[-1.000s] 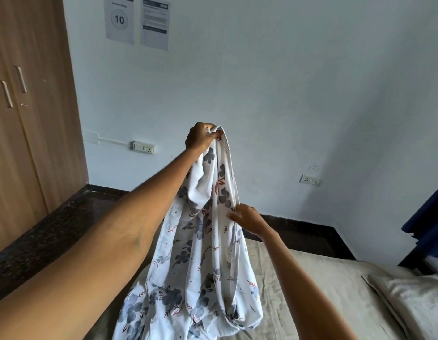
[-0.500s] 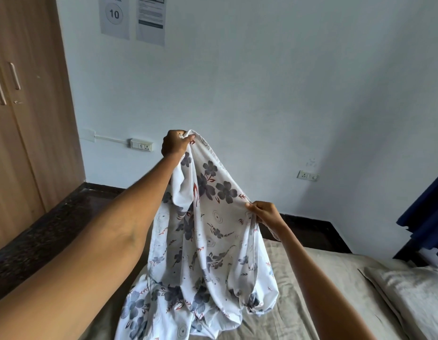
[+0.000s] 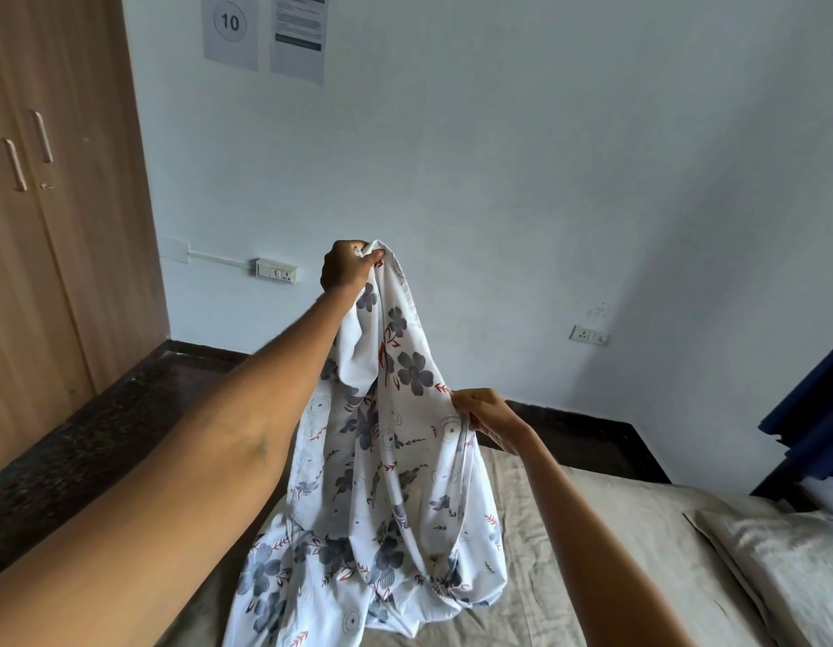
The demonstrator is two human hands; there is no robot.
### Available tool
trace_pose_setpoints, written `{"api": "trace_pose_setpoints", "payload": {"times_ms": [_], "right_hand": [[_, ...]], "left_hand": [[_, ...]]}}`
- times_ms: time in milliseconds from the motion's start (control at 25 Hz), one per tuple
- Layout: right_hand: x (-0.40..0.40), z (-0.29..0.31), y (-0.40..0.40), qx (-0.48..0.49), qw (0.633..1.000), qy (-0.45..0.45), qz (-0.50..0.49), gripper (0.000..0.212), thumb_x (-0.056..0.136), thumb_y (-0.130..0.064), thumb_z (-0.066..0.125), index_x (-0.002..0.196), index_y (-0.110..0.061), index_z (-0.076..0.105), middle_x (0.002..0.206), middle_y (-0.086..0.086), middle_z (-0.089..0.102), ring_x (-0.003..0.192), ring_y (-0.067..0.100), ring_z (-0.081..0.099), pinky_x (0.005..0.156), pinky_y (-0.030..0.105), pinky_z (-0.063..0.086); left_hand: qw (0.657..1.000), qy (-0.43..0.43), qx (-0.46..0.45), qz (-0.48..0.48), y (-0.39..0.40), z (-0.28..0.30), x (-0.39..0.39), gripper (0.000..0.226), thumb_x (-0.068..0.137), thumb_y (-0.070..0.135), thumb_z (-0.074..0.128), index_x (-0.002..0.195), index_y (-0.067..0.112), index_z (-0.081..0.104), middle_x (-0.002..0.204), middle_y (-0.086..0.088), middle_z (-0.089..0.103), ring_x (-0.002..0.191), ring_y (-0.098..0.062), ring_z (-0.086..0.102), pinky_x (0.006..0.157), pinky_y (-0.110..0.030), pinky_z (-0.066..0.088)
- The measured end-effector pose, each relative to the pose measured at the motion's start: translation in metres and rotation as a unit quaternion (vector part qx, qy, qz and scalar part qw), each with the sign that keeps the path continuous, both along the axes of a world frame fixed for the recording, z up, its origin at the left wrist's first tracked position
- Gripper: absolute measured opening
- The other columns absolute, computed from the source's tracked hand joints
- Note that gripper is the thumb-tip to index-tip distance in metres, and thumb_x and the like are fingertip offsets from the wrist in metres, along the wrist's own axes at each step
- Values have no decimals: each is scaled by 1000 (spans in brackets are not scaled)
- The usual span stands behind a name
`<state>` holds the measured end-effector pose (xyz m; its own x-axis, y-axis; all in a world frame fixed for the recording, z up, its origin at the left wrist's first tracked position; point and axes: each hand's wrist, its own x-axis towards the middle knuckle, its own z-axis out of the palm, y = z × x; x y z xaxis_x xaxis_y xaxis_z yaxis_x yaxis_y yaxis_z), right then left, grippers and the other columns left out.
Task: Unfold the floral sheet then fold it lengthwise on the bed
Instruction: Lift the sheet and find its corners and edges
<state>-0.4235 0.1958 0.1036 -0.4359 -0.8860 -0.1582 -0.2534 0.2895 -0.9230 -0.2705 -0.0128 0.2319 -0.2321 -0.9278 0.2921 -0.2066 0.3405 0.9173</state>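
The floral sheet (image 3: 381, 483), white with grey-blue flowers and red leaves, hangs in the air above the bed (image 3: 568, 553). My left hand (image 3: 346, 266) grips its top corner, raised high at arm's length. My right hand (image 3: 486, 415) pinches the sheet's right edge lower down, to the right of the left hand. Between the two hands the cloth spreads in a slanting panel. Its lower part lies bunched in folds on the beige bed cover.
A pillow (image 3: 787, 558) lies at the bed's right side. A wooden wardrobe (image 3: 55, 226) stands at the left beside dark floor (image 3: 102, 436). A blue curtain (image 3: 811, 422) hangs at the right edge. The pale wall (image 3: 498, 179) rises behind the bed.
My right hand has slid along the sheet's edge to the right, away from the left hand, spreading the cloth wider. My left hand shifted a little left and lower.
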Motion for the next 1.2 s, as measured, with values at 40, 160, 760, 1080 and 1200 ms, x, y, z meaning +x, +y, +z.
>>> {"api": "trace_pose_setpoints", "payload": {"times_ms": [40,160,760,1080,1200], "right_hand": [[4,3,0,-6,1000,15,8,25,94,-17,54,77,-19,72,61,-9,63,57,7,53,57,18,42],[11,7,-1,-36,998,57,-1,20,91,-11,58,76,-16,69,67,-7,66,60,3,59,62,18,50],[-2,2,0,-117,933,271,-203,11,91,0,40,101,-3,39,73,12,55,63,27,45,59,29,30],[3,27,-23,-93,952,244,-158,23,90,-6,52,97,-17,33,82,10,54,73,22,44,59,27,26],[-1,36,-22,-102,959,230,-127,26,87,-17,62,96,-16,38,76,5,57,68,21,46,62,29,34]], "left_hand": [[1000,-3,0,0,0,0,1,21,84,32,67,74,14,63,92,-16,68,86,-31,60,70,-27,38],[1000,-6,-1,4,-1,0,3,27,84,33,67,82,6,69,92,-16,69,84,-32,60,68,-27,37],[997,-74,-14,15,-14,-39,0,30,88,33,59,92,5,67,99,-18,70,96,-36,63,70,-31,41],[848,-311,-100,-417,48,-56,-38,56,82,31,70,131,12,50,138,-4,51,127,-20,48,105,-29,36],[834,-363,-119,-398,69,-69,-59,36,80,27,70,113,17,63,111,-5,65,106,-22,60,87,-33,45]]}}
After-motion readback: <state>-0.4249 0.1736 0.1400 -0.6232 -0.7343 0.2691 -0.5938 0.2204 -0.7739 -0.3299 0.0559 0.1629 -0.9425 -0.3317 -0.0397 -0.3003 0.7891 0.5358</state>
